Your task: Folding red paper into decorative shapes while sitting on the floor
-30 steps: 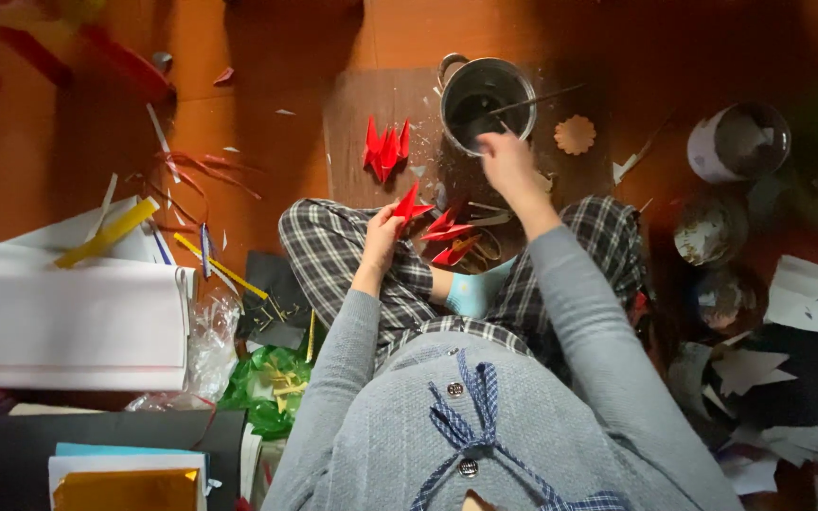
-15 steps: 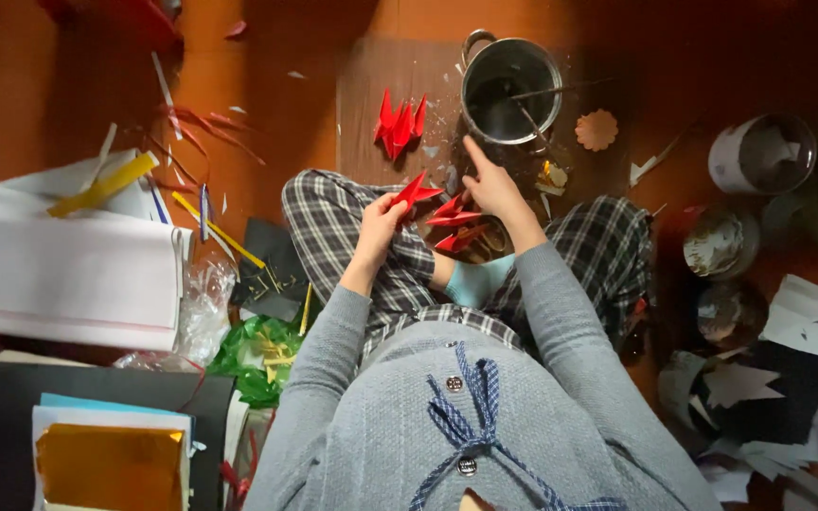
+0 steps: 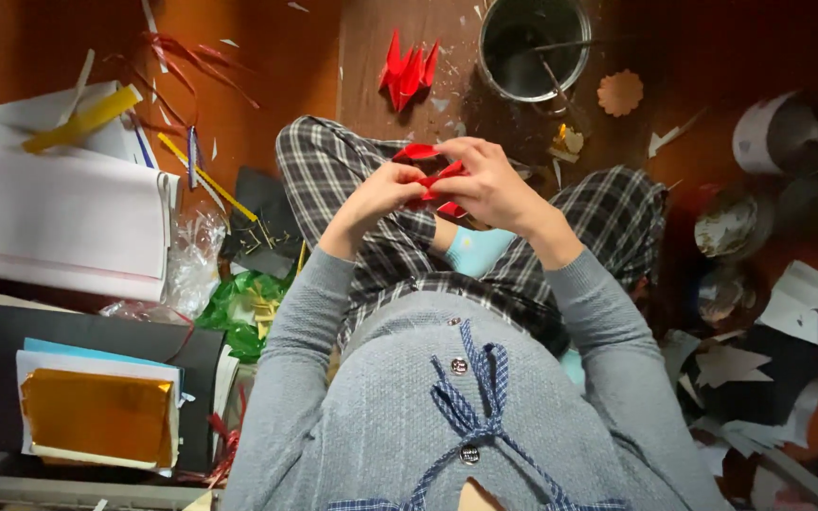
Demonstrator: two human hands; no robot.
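**Both hands pinching a fold into red paper over the lap**

The red paper piece (image 3: 431, 175) sits above the crossed legs in plaid trousers, held between both hands. The left hand (image 3: 382, 196) grips its near side with the fingertips closed together, and the right hand (image 3: 485, 182) wraps over the far side, fingers curled down on the sheet. The hands meet on the paper, so most of it is hidden and its exact shape cannot be told; only red corners poke out above and below the fingers.

By the look of it, the step in hand is folding or creasing, midway through shaping the piece. Pressing the next crease would call for a firm pinch with one hand while the other steadies the sheet, with the edges kept lined up.

Just beyond the knees, on the brown floor, stands a finished red folded figure (image 3: 407, 68) with pointed tips. Beside it to the right is a metal pot (image 3: 533, 47) with a thin stick resting in it, and further right a small scalloped paper disc (image 3: 620, 92). To the left lie a stack of white paper (image 3: 59, 213), a yellow strip (image 3: 82, 120) and a gold foil sheet (image 3: 97, 416). Scraps of paper litter the floor around.
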